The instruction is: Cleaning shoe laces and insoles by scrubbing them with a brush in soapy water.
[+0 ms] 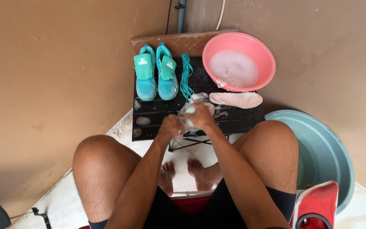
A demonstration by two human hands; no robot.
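Note:
Both my hands meet over the front of a small black slatted table (157,112). My right hand (201,116) grips a teal brush whose tip (190,110) shows above the fingers. My left hand (170,126) holds a soapy white insole (204,107) that pokes out past my right hand. A second pink-white insole (236,99) lies flat on the table to the right. A pair of teal shoes (155,72) stands at the table's back left, with teal laces (186,76) lying beside them.
A pink basin (264,51) of soapy water sits on the table's back right corner. A large grey-green tub (323,148) stands on the floor to the right, a red bag (318,203) in front of it. Tan walls close in behind and left.

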